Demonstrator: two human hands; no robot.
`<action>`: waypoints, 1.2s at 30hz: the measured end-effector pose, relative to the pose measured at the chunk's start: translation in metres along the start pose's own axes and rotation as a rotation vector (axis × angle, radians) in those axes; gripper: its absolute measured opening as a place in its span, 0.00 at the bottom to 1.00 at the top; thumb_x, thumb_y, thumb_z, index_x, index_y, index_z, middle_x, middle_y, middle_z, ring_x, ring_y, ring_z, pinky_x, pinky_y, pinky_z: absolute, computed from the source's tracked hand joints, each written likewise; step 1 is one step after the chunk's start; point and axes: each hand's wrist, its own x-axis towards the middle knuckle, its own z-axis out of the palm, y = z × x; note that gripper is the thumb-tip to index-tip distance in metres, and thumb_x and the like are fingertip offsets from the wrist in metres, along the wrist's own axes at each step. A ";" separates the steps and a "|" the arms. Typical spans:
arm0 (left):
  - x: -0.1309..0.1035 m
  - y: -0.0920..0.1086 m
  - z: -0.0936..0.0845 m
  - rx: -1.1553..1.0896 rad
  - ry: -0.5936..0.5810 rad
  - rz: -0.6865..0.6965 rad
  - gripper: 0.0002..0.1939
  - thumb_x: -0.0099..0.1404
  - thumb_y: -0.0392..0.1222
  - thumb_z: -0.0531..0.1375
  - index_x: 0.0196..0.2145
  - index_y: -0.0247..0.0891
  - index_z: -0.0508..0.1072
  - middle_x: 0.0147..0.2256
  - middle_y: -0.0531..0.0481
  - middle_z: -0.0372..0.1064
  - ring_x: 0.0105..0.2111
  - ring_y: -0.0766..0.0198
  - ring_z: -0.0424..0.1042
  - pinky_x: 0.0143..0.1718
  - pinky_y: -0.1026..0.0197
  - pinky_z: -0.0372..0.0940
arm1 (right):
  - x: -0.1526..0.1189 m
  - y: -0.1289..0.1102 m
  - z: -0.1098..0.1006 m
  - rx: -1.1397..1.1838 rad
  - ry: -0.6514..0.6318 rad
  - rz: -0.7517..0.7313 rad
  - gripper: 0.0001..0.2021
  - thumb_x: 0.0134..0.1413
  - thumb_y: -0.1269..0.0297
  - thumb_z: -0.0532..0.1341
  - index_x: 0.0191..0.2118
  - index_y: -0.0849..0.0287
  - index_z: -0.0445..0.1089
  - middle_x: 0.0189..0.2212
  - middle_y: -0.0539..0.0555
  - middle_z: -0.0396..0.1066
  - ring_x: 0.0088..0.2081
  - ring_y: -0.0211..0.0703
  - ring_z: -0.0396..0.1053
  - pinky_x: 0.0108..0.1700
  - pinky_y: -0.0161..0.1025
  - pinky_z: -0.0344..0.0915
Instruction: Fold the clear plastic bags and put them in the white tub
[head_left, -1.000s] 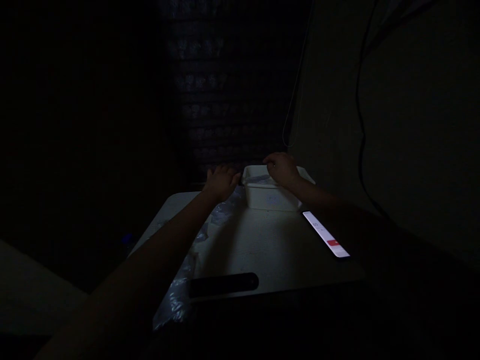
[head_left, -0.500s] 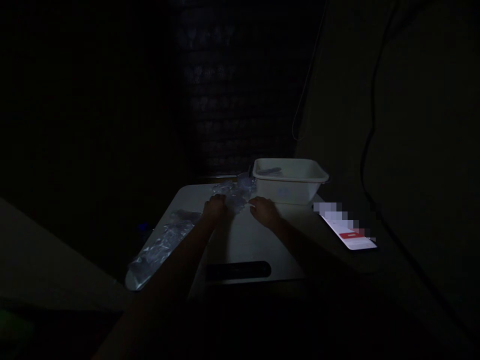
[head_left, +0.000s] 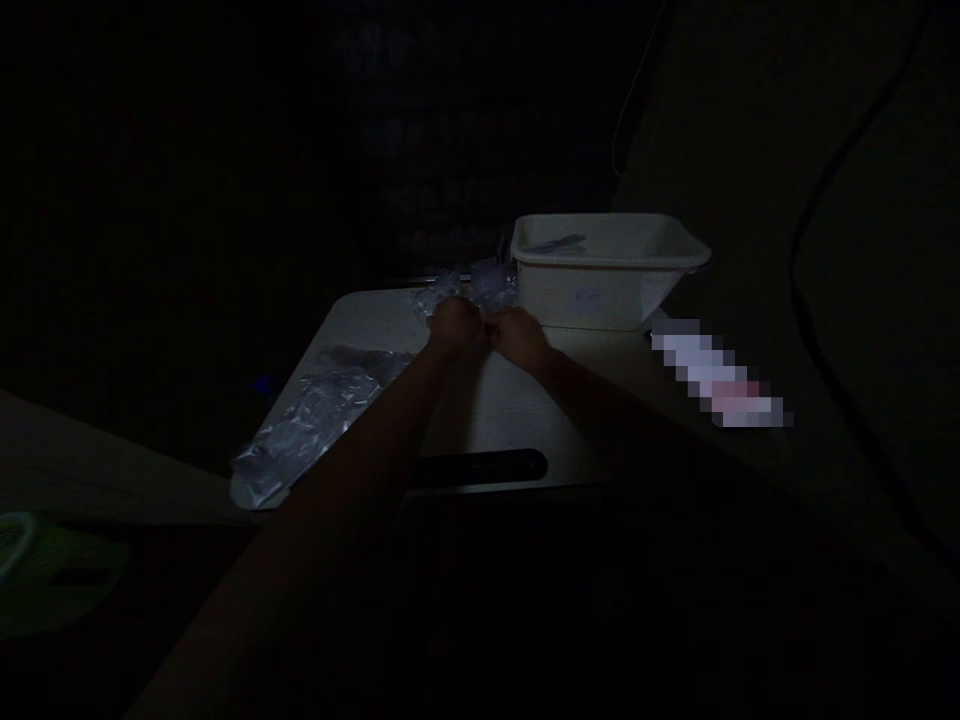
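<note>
Head view, left to right: crumpled clear plastic (head_left: 311, 415) covers the left side of the desk (head_left: 510, 405); the left hand (head_left: 455, 322) and right hand (head_left: 516, 335) meet at more clear wrap (head_left: 439, 292), fingers curled, though I cannot tell whether either grip is clamped on it. Just beside stands the white tub (head_left: 581, 295).

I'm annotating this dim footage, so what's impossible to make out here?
All in the head view:
- Whatever the left hand and right hand may be gripping: hidden by the fingers and darkness.
- Writing on the label: too small, dim.
- The white tub's floor: behind its front wall.
- Phone screen: pixelated.
- Green object: cut by the left edge.
</note>
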 end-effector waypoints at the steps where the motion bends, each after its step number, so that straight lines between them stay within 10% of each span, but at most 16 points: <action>1: 0.001 0.002 -0.001 -0.033 0.051 0.021 0.14 0.54 0.35 0.47 0.32 0.32 0.71 0.35 0.44 0.68 0.38 0.60 0.65 0.36 0.62 0.58 | -0.001 0.001 -0.001 0.020 0.014 0.001 0.13 0.46 0.68 0.49 0.35 0.59 0.68 0.36 0.57 0.68 0.39 0.43 0.63 0.39 0.36 0.57; 12: -0.015 0.015 -0.018 -0.295 0.278 0.369 0.19 0.48 0.26 0.48 0.39 0.34 0.64 0.29 0.52 0.68 0.30 0.67 0.66 0.33 0.66 0.59 | -0.006 0.006 -0.027 0.297 0.316 -0.091 0.27 0.44 0.73 0.50 0.54 0.64 0.46 0.45 0.56 0.60 0.43 0.39 0.61 0.40 0.35 0.58; 19: -0.042 0.003 -0.023 -0.275 0.219 0.435 0.19 0.49 0.26 0.47 0.40 0.35 0.63 0.32 0.50 0.67 0.32 0.68 0.66 0.35 0.65 0.59 | -0.029 0.000 -0.053 0.077 0.220 -0.080 0.11 0.47 0.66 0.51 0.36 0.60 0.67 0.35 0.55 0.66 0.38 0.43 0.61 0.38 0.38 0.57; 36: -0.063 0.006 -0.030 0.293 0.063 0.404 0.11 0.54 0.38 0.48 0.28 0.35 0.69 0.30 0.43 0.69 0.36 0.55 0.64 0.38 0.53 0.51 | -0.061 0.025 -0.068 -0.184 0.167 0.063 0.13 0.49 0.62 0.48 0.35 0.62 0.67 0.35 0.59 0.64 0.40 0.49 0.57 0.40 0.45 0.48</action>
